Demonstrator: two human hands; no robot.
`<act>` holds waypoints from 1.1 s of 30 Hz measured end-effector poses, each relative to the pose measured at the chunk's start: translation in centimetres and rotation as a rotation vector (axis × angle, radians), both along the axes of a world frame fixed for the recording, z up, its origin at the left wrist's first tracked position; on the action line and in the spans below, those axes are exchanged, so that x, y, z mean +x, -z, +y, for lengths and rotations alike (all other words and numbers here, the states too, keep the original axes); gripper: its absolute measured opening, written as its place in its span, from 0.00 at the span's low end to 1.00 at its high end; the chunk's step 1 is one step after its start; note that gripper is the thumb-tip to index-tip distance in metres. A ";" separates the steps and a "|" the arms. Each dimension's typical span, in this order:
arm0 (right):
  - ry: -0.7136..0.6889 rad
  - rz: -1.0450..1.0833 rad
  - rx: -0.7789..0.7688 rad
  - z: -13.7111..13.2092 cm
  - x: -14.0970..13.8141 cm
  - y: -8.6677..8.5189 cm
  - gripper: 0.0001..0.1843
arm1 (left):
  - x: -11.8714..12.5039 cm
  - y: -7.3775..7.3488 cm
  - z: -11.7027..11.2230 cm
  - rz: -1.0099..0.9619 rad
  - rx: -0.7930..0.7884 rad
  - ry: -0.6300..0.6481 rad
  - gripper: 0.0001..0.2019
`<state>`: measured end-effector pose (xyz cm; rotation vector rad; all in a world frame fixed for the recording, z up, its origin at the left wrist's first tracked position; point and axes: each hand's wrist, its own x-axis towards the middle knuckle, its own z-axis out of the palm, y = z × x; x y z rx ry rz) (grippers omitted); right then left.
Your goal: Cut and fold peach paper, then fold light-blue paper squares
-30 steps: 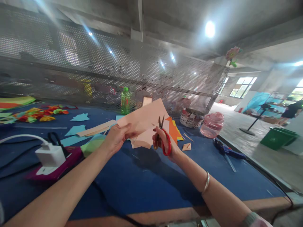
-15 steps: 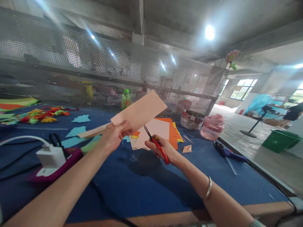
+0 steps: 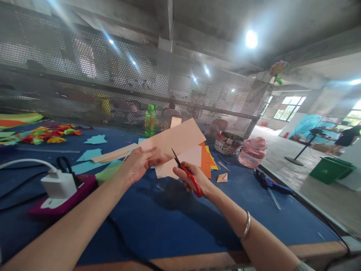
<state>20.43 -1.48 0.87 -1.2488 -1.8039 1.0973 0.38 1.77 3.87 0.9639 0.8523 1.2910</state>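
Centrally, above the blue table, the sheet of paper is held up and tilted, its right end higher than its left. The sheet is plain, pale peach, matte and oblong, with straight edges and two clear corners at the right end; its face looks flat, and no print or crease is visible on it. The left hand grips the sheet near its lower left corner, with the thumb on the near face and the other fingers closed behind and below. The right hand is closed around the scissors, which have red handles and dark, pointed blades set close together. The blades point up and to the left, and their tip overlaps the sheet's lower edge in this view; whether it touches the paper cannot be told. Beneath and behind the sheet, a pale sheet lies on orange paper, with yellow edges showing at the right. A small folded piece rests just beside this pile. Peach strips and blue paper cutouts lie to the left.
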 end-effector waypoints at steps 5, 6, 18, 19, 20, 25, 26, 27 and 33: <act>0.011 0.022 0.013 0.0 0.0 0.2 0.27 | 0.0 0.1 0.0 0.018 0.031 0.018 0.06; 0.010 0.020 0.012 0.0 0.1 0.3 0.27 | 0.0 0.1 0.0 0.022 0.031 0.010 0.06; 0.020 0.010 0.022 0.2 0.0 0.8 0.27 | -0.1 0.7 0.4 0.009 0.063 0.041 0.04; 0.025 0.009 0.023 0.2 0.0 0.9 0.28 | -0.1 0.7 0.4 0.017 0.062 0.038 0.04; 0.030 0.011 0.021 0.2 0.0 0.9 0.28 | 0.0 0.6 0.4 0.022 0.058 0.034 0.05; 0.049 0.036 0.031 0.2 0.0 1.3 0.28 | 0.1 0.2 0.1 0.004 0.027 -0.012 0.05; 0.054 0.037 0.044 0.2 -0.1 1.3 0.28 | 0.1 0.2 0.1 -0.005 0.021 -0.023 0.05; 0.058 0.036 0.056 0.2 -0.1 1.3 0.28 | 0.1 0.1 0.1 -0.014 0.017 -0.033 0.06; 0.074 0.041 0.061 0.0 -0.2 1.0 0.27 | 0.2 0.2 0.1 -0.051 0.009 -0.052 0.00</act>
